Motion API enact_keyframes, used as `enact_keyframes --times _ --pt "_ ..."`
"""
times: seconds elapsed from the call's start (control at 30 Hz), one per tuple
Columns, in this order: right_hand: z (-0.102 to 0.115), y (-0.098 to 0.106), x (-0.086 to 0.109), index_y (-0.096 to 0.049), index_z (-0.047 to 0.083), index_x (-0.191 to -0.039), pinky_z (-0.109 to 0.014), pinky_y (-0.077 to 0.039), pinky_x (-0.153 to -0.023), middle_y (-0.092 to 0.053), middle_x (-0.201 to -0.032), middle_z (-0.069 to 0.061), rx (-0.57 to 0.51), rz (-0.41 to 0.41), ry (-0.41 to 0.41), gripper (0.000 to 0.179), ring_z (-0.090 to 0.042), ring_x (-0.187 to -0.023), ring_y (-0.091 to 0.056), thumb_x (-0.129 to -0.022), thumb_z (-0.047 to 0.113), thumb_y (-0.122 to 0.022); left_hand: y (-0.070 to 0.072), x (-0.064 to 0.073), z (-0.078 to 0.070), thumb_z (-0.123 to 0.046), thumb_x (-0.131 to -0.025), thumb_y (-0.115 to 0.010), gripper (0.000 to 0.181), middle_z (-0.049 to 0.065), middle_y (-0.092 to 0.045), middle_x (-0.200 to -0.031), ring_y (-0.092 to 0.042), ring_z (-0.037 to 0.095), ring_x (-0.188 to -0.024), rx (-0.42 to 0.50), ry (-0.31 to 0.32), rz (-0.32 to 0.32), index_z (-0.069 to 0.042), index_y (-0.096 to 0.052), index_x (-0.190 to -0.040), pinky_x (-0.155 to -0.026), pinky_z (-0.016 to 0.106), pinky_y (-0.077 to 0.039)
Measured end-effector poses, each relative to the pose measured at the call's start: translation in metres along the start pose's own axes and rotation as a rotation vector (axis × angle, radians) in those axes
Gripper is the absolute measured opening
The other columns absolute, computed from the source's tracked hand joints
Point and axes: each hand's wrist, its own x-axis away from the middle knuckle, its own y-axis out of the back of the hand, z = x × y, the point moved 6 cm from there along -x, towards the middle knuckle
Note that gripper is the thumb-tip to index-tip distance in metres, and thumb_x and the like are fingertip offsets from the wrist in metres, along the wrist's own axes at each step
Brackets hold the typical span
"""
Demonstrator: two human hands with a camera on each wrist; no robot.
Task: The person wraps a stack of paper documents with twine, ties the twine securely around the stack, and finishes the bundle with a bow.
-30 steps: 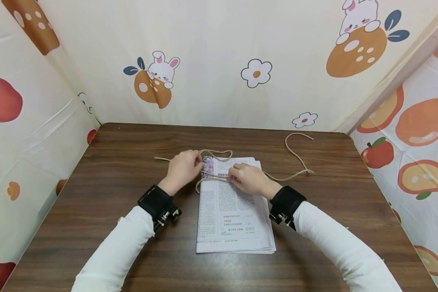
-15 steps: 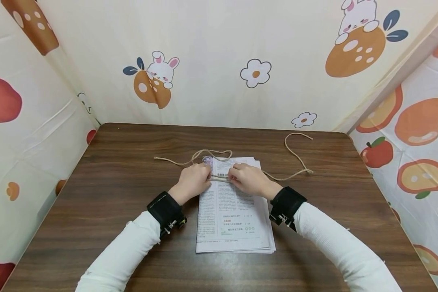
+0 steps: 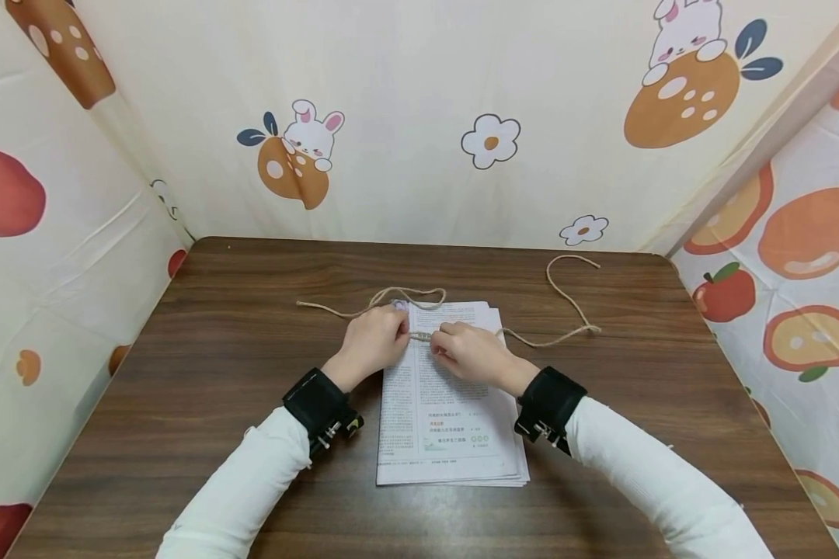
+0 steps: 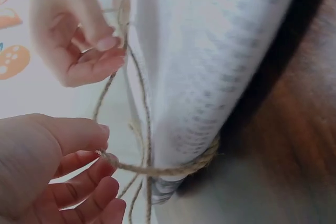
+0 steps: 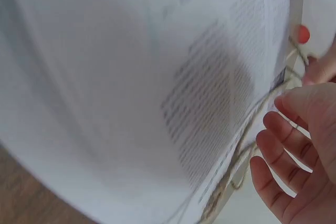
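A folded stack of newspaper (image 3: 454,435) lies on the table, with beige twine (image 3: 421,336) running across its upper part. At the stack's left edge, my left hand (image 3: 372,343) pinches the twine; the left wrist view shows the thumb and index finger on a looped strand (image 4: 157,171). Over the upper right of the paper, my right hand (image 3: 477,353) holds the twine near its fingertips. In the left wrist view, a strand passes at the right hand's fingertips (image 4: 113,51). The hands hide parts of the twine in the head view.
A loose twine end (image 3: 322,307) trails left behind the stack, and another (image 3: 562,291) curves out to the right. The brown wooden table (image 3: 252,481) reaches a back wall covered in printed cloth (image 3: 405,116). Both wrists wear black straps (image 3: 552,404).
My left hand has come from the stack's far-left corner down and right to the twine on the paper. My right hand has shifted slightly left, so the hands are closer together.
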Motion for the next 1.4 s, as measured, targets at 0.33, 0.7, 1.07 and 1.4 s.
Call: enact_keyframes --times 0.33,0.7,1.07,1.4 --pt "0.013 0.005 -0.008 -0.063 0.011 -0.098 -0.031 -0.049 -0.069 -0.06 -0.093 -0.002 -0.011 0.023 -0.082 0.014 -0.018 -0.085 -0.06 -0.085 0.012 -0.064 0.004 -0.001 0.009 -0.016 -0.082 -0.063 0.013 -0.005 -0.05 -0.063 -0.045 0.011 -0.051 0.118 0.063 -0.009 -0.017 -0.055 -0.072 -0.043 0.024 -0.031" --pt "0.009 0.006 -0.022 -0.063 0.011 -0.103 -0.032 -0.049 -0.064 -0.059 -0.093 -0.003 0.02 0.038 -0.11 0.02 -0.019 -0.085 -0.061 -0.084 0.011 -0.064 0.003 -0.002 0.03 -0.019 -0.081 -0.063 0.006 -0.003 -0.058 -0.067 -0.052 0.013 -0.056 0.207 0.218 -0.01 -0.015 -0.06 -0.077 -0.046 0.026 -0.036" --pt "0.003 -0.006 -0.033 -0.063 0.006 -0.106 -0.034 -0.051 -0.071 -0.061 -0.098 -0.008 -0.008 0.104 -0.163 0.024 -0.023 -0.09 -0.062 -0.083 0.01 -0.064 -0.004 0.001 0.051 -0.023 -0.081 -0.064 0.009 -0.001 -0.061 -0.072 -0.056 0.016 -0.065 0.301 0.354 0.0 -0.015 -0.062 -0.079 -0.055 0.029 -0.04" --pt "0.003 -0.016 -0.032 -0.063 0.009 -0.094 -0.032 -0.048 -0.058 -0.057 -0.086 -0.006 0.01 0.132 -0.188 0.01 -0.022 -0.077 -0.059 -0.084 0.012 -0.063 -0.007 0.002 0.053 -0.024 -0.083 -0.064 0.01 -0.001 -0.06 -0.072 -0.055 0.015 -0.064 0.301 0.367 0.019 -0.015 -0.061 -0.08 -0.055 0.029 -0.039"
